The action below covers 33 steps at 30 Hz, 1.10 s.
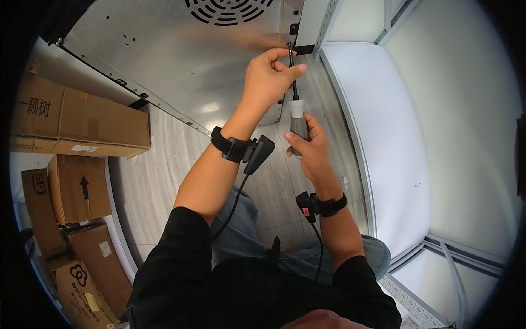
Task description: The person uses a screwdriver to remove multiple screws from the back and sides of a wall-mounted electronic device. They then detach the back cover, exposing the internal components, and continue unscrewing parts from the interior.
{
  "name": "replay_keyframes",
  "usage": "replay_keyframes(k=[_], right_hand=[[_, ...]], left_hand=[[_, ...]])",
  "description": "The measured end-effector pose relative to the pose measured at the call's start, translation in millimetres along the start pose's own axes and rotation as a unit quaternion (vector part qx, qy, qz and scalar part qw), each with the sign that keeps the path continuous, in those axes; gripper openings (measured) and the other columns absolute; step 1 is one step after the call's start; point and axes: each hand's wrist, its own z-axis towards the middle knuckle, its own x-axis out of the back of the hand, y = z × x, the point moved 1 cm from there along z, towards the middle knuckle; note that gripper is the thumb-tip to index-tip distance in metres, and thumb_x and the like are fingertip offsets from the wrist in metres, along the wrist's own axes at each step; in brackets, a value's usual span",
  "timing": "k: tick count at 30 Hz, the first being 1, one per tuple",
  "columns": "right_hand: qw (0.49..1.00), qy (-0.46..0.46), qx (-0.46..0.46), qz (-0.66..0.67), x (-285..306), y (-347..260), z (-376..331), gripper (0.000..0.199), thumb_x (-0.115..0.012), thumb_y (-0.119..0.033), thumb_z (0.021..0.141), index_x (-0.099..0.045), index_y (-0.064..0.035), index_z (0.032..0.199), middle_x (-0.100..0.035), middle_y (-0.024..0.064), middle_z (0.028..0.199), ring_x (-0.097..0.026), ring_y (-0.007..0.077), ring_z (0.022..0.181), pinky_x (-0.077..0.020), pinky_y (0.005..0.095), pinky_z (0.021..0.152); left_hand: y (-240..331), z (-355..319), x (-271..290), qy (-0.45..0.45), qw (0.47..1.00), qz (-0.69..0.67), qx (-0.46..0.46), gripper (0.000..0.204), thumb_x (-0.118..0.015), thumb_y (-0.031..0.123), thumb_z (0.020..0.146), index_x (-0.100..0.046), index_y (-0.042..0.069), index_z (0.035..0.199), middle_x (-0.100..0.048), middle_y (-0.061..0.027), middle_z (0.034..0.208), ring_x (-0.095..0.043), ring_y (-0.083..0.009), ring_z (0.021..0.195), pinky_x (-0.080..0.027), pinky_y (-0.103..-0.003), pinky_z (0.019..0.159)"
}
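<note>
My right hand [314, 147] is wrapped around the grey handle of a screwdriver [297, 112] with a pale collar and a dark shaft. The shaft points away from me, its tip at the right edge of a bare metal panel [164, 60], by a small screw spot. Higher up the shaft, my left hand [269, 77] closes thumb and fingers around it near the tip. Whether a screw sits between those fingers I cannot make out. The panel has a round slotted vent [227, 12] and small dark brackets along its edges.
Cardboard boxes [104, 123] are stacked on the left. A white shelf unit [378, 137] stands close on the right, with a metal frame. Pale wood-look flooring [159, 175] lies below. Cables run from the black wrist-worn devices [258, 154] on both my arms.
</note>
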Motion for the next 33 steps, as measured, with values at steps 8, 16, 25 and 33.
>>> replay_keyframes(k=[8, 16, 25, 33], right_hand=[[0.981, -0.136, -0.099, 0.096, 7.1, -7.8, 0.2, 0.048, -0.049, -0.026, 0.090, -0.041, 0.0005, 0.129, -0.061, 0.0158, 0.100, -0.064, 0.0238, 0.082, -0.0517, 0.0311, 0.059], [0.990, -0.094, -0.080, 0.066, 5.4, -1.7, 0.5, 0.040, -0.053, -0.018, 0.090, -0.044, -0.0013, 0.126, -0.061, 0.0116, 0.101, -0.065, 0.0205, 0.084, -0.0553, 0.0326, 0.066], [0.998, -0.028, -0.058, -0.019, -2.0, -0.5, -1.5, 0.037, -0.060, -0.010, 0.088, -0.047, -0.0030, 0.122, -0.060, 0.0077, 0.098, -0.064, 0.0170, 0.081, -0.0554, 0.0321, 0.067], [0.996, -0.008, -0.084, -0.040, 1.8, -8.0, -8.8, 0.037, -0.059, -0.011, 0.085, -0.047, -0.0024, 0.120, -0.060, 0.0096, 0.094, -0.063, 0.0176, 0.076, -0.0545, 0.0323, 0.064]], left_hand=[[6.4, -1.5, 1.4, -0.030, 0.990, -0.121, 0.068, 0.023, -0.059, 0.005, 0.088, -0.060, 0.000, 0.110, -0.062, -0.0038, 0.072, -0.061, -0.0116, 0.063, -0.049, -0.025, 0.058], [9.8, -1.6, 1.8, -0.039, 0.991, -0.112, 0.064, 0.023, -0.060, 0.022, 0.091, -0.062, 0.003, 0.105, -0.065, -0.0054, 0.078, -0.062, -0.0118, 0.064, -0.049, -0.026, 0.060], [2.1, 12.0, -3.6, 0.066, 0.993, -0.101, 0.015, 0.033, -0.060, 0.029, 0.089, -0.068, -0.002, 0.079, -0.065, -0.0084, 0.063, -0.060, -0.0113, 0.053, -0.047, -0.024, 0.053], [0.2, 9.8, -3.9, 0.018, 0.991, -0.128, 0.034, 0.027, -0.057, 0.025, 0.090, -0.065, 0.002, 0.079, -0.064, -0.0068, 0.063, -0.059, -0.0115, 0.053, -0.044, -0.023, 0.052]])
